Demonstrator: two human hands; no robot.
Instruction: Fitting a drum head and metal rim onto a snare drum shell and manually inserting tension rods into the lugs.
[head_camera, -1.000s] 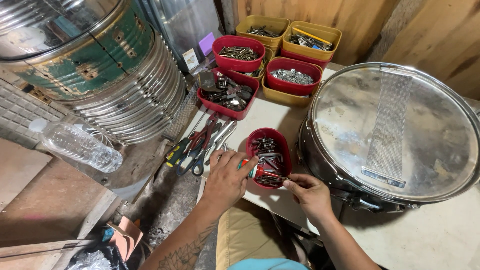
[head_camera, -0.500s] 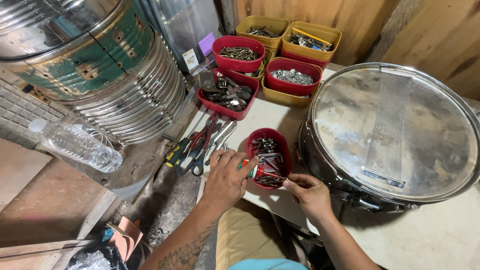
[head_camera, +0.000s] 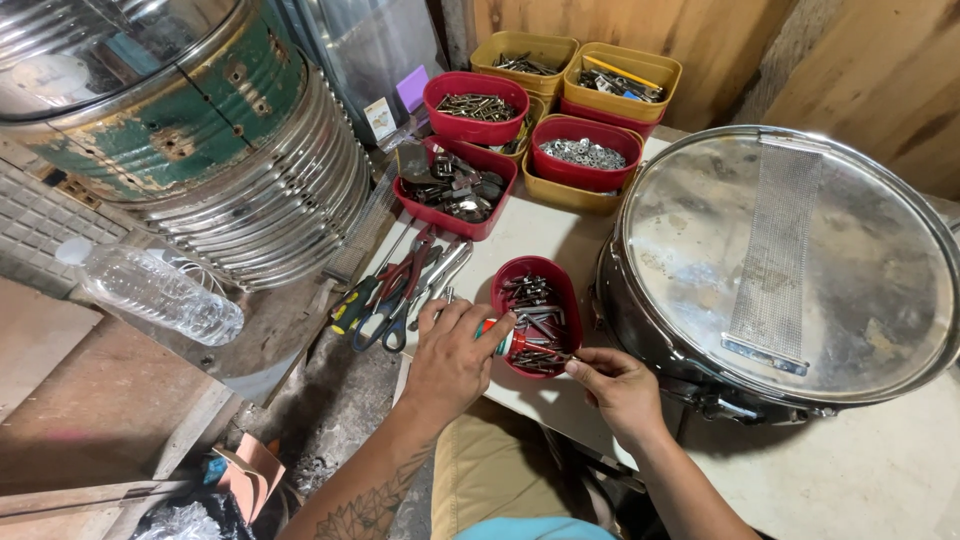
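1. Hands meet at a small red tub (head_camera: 536, 272) full of metal screws and keys, which sits on the pale worktop (head_camera: 520, 235) just left of the snare drum (head_camera: 790, 260).
2. The left hand (head_camera: 452, 355) rests against the tub's left rim, fingers curled and reaching over the edge into the hardware; the fingertips seem to touch a small red-and-green piece (head_camera: 497, 335) at the near-left of the tub, though whether they grip it I cannot tell.
3. The right hand (head_camera: 615, 385) sits at the tub's near-right corner, thumb and forefinger pressed together on a small metal piece (head_camera: 560, 360) at the rim.
4. The drum lies with its snare wires (head_camera: 775, 250) up, a strip running across the clear head, its chrome hoop close beside the tub.
5. Just left of the left hand, a loose bunch of hand tools (head_camera: 395, 290) lies on the bench edge: pliers with red grips and screwdrivers with yellow-and-black handles.
6. Behind the tub stands a larger red tray (head_camera: 455, 190) of dark mixed parts, then two red bowls (head_camera: 475, 100) of screws and washers nested on yellow bins (head_camera: 620, 70) against the wooden wall.
7. To the far left, a stack of chrome drum hoops (head_camera: 270, 190) carries an old green shell (head_camera: 170, 110), and a clear plastic water bottle (head_camera: 150, 290) lies on its side on a lower shelf.
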